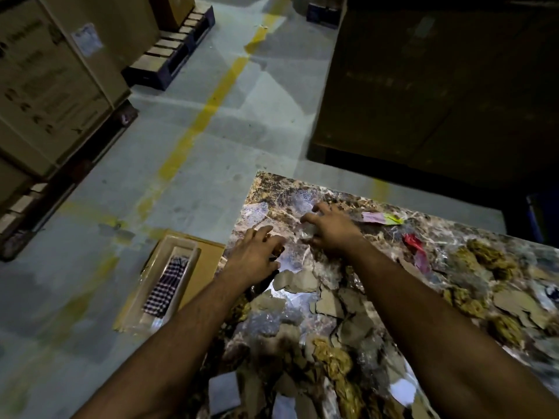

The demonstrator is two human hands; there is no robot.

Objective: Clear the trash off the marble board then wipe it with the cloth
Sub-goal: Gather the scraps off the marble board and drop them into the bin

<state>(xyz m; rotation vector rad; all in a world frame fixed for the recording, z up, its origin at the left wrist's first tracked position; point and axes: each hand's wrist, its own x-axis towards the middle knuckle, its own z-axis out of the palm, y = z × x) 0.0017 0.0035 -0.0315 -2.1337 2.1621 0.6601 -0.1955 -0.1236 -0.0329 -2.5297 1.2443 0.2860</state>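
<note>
Littered marble board [302, 189], both hands down.

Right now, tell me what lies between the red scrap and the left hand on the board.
Head view: the right hand lies between the red scrap and the left hand, over clear plastic on the board.
</note>
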